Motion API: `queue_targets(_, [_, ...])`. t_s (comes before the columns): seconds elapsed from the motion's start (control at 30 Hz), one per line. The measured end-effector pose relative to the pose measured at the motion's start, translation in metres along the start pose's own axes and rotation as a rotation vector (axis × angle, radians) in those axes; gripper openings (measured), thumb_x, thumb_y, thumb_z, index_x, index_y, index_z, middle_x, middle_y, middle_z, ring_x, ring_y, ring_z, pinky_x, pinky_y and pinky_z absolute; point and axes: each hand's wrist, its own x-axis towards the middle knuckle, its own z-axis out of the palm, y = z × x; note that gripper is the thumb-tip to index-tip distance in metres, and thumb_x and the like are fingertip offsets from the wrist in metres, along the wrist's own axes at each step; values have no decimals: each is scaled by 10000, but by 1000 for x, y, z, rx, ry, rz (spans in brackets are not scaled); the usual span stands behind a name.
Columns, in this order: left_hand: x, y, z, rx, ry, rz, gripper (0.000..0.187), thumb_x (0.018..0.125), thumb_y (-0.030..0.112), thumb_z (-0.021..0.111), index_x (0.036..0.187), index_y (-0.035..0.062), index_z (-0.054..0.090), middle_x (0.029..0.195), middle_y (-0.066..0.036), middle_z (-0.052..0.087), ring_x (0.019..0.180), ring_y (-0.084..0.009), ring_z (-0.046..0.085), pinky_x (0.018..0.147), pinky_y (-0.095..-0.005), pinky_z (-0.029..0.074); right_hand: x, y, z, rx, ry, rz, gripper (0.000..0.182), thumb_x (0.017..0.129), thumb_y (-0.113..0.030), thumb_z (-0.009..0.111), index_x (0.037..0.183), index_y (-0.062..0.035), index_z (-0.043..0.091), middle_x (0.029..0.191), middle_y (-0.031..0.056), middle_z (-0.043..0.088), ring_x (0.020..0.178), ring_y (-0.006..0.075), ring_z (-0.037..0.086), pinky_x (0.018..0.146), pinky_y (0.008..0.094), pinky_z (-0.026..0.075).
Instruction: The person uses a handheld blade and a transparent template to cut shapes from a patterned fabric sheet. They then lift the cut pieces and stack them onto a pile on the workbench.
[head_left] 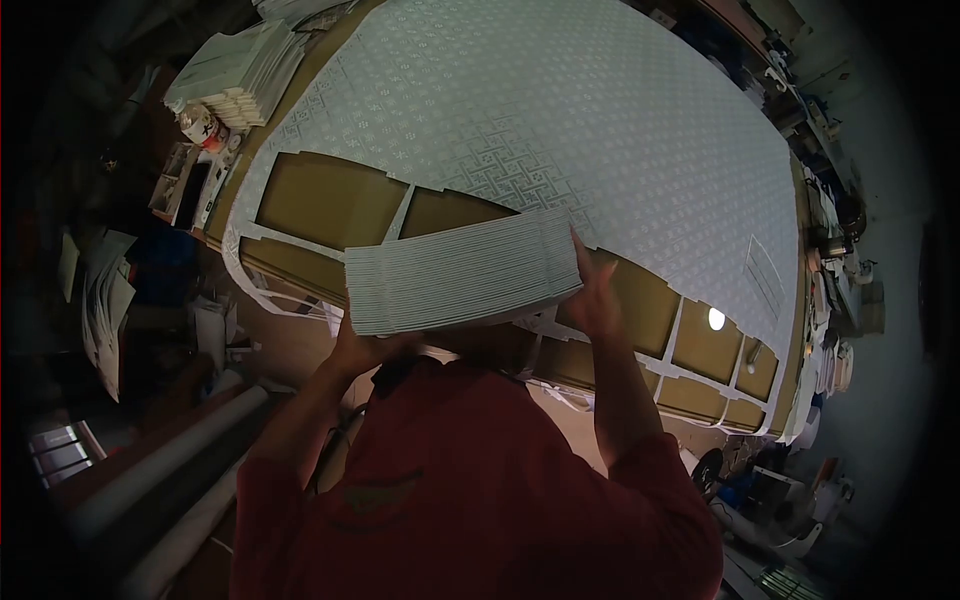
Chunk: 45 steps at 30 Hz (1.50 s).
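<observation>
A thick stack of pale grey-white cut pieces is held between my two hands, its layered edges facing me. My left hand grips the lower left end from below, its fingers partly hidden under the stack. At the right end my right hand presses its side, with the thumb stretched out away from it. Behind and beneath the stack spreads a large pale patterned sheet on a brown table. Cut-out openings along the sheet's near edge leave thin strips and show the brown surface.
Stacked pale pieces and a bottle with a red-and-white label stand at the table's left edge. Long rolls lie lower left. Papers hang at the left. Cluttered shelving lines the right side.
</observation>
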Motion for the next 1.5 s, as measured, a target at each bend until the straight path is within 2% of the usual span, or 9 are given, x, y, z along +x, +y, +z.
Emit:
queue_targets(0.13, [-4,-6,-8,161,-122,-4,638,777,208,881,1303,37,561,1165,-106,691,1073,-251,675,932,-375,535,-18,-1,10,-476,-23,6,1159,867,-654,688,1638,-61,57,1681,168,190,1544,284,202,1228,419,232])
queue_targets(0.27, [-10,6,-7,176,-110,-3,636,787,191,871,1312,30,548,1175,-125,671,1095,-274,661,934,-386,530,-30,9,-5,-719,-66,77,1179,671,-232,949,1587,-37,232,1536,154,435,1423,280,413,1155,423,356])
queue_targets(0.43, [-20,16,3,75,20,-1,673,788,193,867,1344,19,529,1296,-159,602,1212,-319,594,1016,-418,486,-25,-3,19,-794,-53,130,798,693,-147,941,1366,-23,531,1287,115,646,1174,243,633,1011,400,500])
queue_targets(0.5, [-19,18,5,39,39,-28,735,780,198,872,1385,10,500,1372,-173,564,1271,-329,562,1063,-421,461,-28,-7,22,-815,-7,-78,568,756,-114,901,1242,-25,621,1215,102,681,1107,224,660,955,374,532])
queue_targets(0.73, [-20,36,5,-46,66,-41,1264,775,147,855,1601,18,-93,1638,-227,244,1505,-348,299,1224,-420,272,-40,-4,15,-754,-70,100,492,815,-66,845,1251,-40,618,1206,77,671,1106,211,645,951,370,533])
queue_targets(1.0, [-26,34,3,-38,-29,30,1335,790,134,844,1570,34,-235,1664,-226,189,1530,-337,253,1231,-410,257,-55,-5,12,-674,43,199,475,835,-33,808,1269,-56,618,1198,74,668,1107,204,627,937,358,523])
queue_targets(1.2, [-40,29,25,-14,69,75,1325,767,153,863,1594,36,-165,1666,-240,158,1544,-367,195,1233,-441,254,-56,-2,-19,-1001,-89,145,460,838,-62,821,1258,-52,635,1188,88,677,1065,224,651,904,353,533])
queue_targets(1.43, [-28,47,12,18,207,81,1164,714,219,911,1577,8,160,1576,-246,312,1466,-379,339,1193,-451,321,-22,-23,-14,-966,-83,94,583,802,-44,827,1329,-18,579,1204,116,682,1081,246,659,946,385,531])
queue_targets(1.5, [-26,59,2,2,224,25,1111,710,236,917,1554,3,234,1544,-247,361,1432,-370,397,1171,-448,357,14,-43,-2,-932,2,299,673,787,-44,814,1385,21,513,1254,137,658,1115,262,651,979,391,521])
